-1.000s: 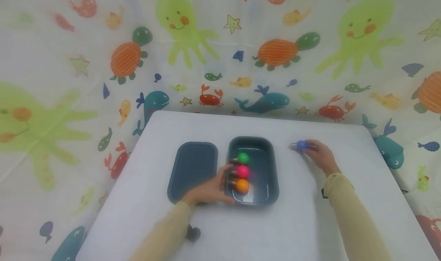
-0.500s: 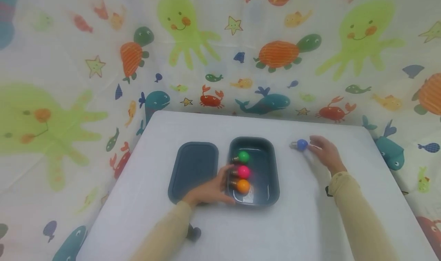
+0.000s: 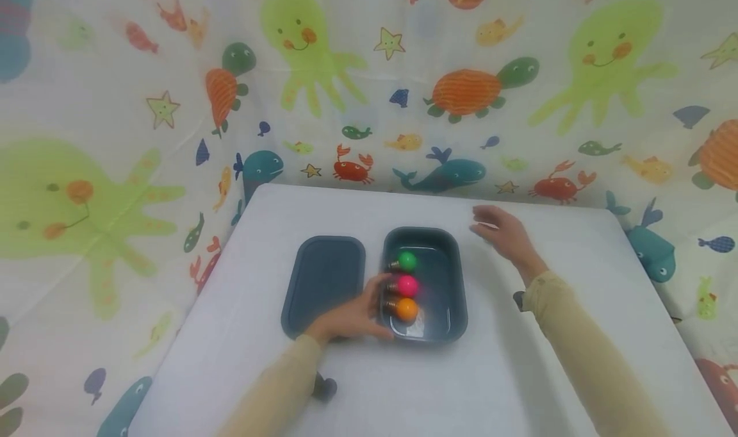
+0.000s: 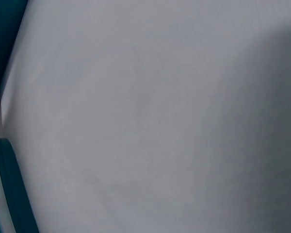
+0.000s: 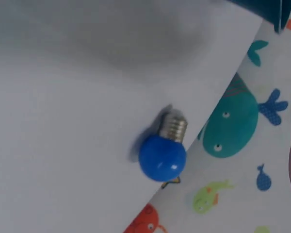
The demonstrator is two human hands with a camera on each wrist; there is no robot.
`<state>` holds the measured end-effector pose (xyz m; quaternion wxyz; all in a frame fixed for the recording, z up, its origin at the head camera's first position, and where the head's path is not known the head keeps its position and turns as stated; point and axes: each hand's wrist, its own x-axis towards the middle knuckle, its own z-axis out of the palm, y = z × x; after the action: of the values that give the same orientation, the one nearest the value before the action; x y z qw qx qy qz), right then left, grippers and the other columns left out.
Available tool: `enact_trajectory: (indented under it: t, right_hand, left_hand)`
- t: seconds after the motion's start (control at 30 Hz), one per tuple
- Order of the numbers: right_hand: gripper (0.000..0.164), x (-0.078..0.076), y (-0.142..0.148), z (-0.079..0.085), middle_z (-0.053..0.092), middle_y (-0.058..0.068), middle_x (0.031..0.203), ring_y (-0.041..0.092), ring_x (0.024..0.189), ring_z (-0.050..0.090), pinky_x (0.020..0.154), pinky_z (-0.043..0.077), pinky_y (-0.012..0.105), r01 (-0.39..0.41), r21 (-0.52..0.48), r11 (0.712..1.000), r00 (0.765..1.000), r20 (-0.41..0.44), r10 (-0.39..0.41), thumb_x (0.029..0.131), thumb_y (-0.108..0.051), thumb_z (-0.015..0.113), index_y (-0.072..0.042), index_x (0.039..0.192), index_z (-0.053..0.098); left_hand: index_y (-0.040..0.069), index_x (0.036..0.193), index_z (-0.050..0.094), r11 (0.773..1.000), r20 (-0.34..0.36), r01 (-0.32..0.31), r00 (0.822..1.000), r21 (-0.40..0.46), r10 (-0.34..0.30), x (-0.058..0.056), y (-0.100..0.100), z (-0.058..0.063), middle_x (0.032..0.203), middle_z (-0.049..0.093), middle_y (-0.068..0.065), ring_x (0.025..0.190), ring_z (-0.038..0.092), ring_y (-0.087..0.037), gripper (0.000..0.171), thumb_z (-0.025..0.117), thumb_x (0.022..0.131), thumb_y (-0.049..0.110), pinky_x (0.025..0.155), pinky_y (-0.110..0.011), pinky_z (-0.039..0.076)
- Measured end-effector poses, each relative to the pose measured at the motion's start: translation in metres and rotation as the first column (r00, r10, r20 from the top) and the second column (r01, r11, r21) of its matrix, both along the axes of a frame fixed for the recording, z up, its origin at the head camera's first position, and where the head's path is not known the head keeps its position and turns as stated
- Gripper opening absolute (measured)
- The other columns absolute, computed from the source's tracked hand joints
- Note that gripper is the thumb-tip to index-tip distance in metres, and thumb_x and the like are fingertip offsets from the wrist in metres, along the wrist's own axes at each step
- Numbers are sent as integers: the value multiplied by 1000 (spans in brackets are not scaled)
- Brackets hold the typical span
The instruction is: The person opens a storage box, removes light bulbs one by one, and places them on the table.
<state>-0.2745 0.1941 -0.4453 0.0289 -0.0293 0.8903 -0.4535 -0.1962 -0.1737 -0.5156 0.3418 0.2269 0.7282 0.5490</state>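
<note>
My left hand [image 3: 354,312] rests at the left side of a dark teal box [image 3: 462,296], thumb near its front corner and fingers along its left rim. Inside that box lie a green bulb [image 3: 407,261], a pink bulb [image 3: 408,286] and an orange bulb [image 3: 407,309], lined up with their screw bases to the left. To the right of the box, my right hand [image 3: 510,238] hovers over the table with loosely bent fingers and nothing in them. A blue bulb [image 5: 162,158] lies on the table in the right wrist view; the hand hides it in the head view.
A matching flat lid [image 3: 325,280] lies left of the box, partly under the left hand in view. The white table [image 3: 426,392] stands against a curtain [image 3: 403,59] printed with sea animals.
My right hand has let go of the blue bulb, drawn back, then moved left and farther from me, over where the bulb lay. The left hand, box and other bulbs have stayed put.
</note>
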Motion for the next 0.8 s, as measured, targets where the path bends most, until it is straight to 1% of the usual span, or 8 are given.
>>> enact_trajectory:
  t: [0.23,0.37,0.53,0.6,0.73,0.8]
  right_hand:
    - [52,-10,-41,-1,55,14,138,32,127,52,103,45,49,-143,-15,990,989,23,144,94,-22,67,-7,140,50]
    - [52,-15,-56,-5,57,12,136,30,125,53,103,45,48,-188,17,982,981,41,187,91,-21,70,-8,138,53]
    - [53,-24,-69,-11,60,13,131,29,121,56,103,46,46,-263,61,963,964,61,260,87,-18,74,-7,135,55]
    - [54,-27,-72,-13,61,12,131,28,120,56,103,46,46,-283,84,956,958,82,276,86,-19,76,-9,135,56]
    - [56,-31,-78,-16,60,12,132,29,119,57,103,46,47,-330,124,936,940,130,314,86,-21,76,-8,135,56]
    - [55,-33,-81,-18,61,14,131,30,119,57,103,46,47,-355,147,923,931,147,335,85,-19,77,-5,134,56]
  left_hand:
    - [38,152,10,1000,0,-23,1000,3,23,-4,5,-1,164,2,0,148,17,-21,110,86,74,22,115,-38,29]
    - [38,152,9,1000,-6,-29,1000,-5,29,-6,8,-3,164,3,0,148,18,-21,112,87,73,25,115,-38,30]
    - [37,152,10,999,-17,-37,999,9,37,-8,13,-7,163,6,1,147,19,-23,109,86,74,26,114,-40,31]
    - [36,152,10,999,-24,-37,999,16,37,-9,15,-8,163,6,1,147,19,-23,109,85,75,25,115,-40,30]
    - [34,153,9,999,-34,-34,999,23,35,-11,18,-9,163,7,1,147,19,-24,109,85,75,25,115,-40,30]
    - [34,153,9,999,-33,-36,999,27,37,-11,20,-9,163,7,1,147,18,-24,109,85,75,25,115,-40,30]
